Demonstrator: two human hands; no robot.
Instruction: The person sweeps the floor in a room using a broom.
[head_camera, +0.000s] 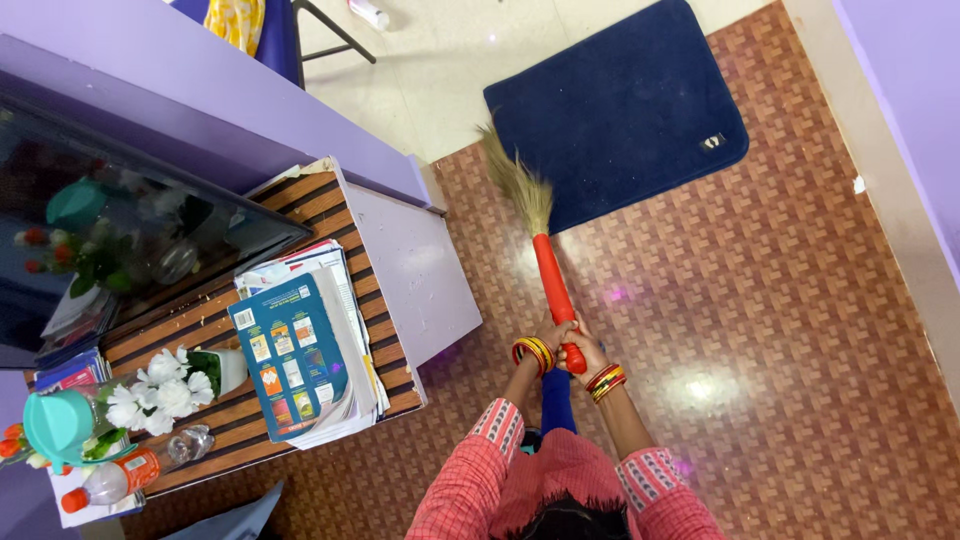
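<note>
**Surroundings: desk side and floor**

Navy mat (620, 110) lying on patterned brown floor (780, 300). Wooden-slat table (330, 205) at left, carrying stacked books (300, 350), white flowers (160, 390), teal-capped jar (60, 425), orange-capped bottle (120, 480). Dark screen (120, 210) behind.

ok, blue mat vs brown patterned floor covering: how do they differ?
The blue mat is plain and dark; the brown floor covering has a woven pattern. The blue mat looks matte and soft; the brown floor covering is glossy with light glints. The mat is smaller and overlaps the covering's edge. Both lie flat.
</note>
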